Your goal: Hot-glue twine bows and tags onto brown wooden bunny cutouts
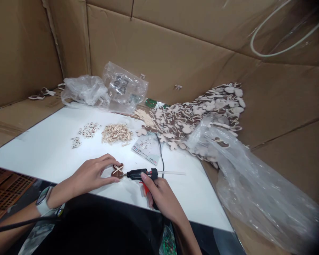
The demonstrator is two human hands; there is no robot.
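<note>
Between the thumb and fingers of my left hand [97, 173] is a small brown felt piece [117, 171] with a cream cross on it, held at the white board. My right hand [162, 196] is wrapped round a black hot glue gun [138, 173] with a red trigger. The gun's nozzle points left, at or very near the lower right edge of the felt piece; whether they touch I cannot tell. A clear glue stick [172, 173] juts from the gun's back. Further back on the board lie a heap of cream strips [117, 133] and a pile of tiny pieces [89, 130].
A big heap of brown and cream felt shapes [186, 117] fills the back right, partly under a clear plastic bag [244, 184]. A printed card [146, 147] lies mid-board beside the black cord [161, 156]. Crumpled plastic bags [86, 90] sit at the back, before cardboard walls [159, 46].
</note>
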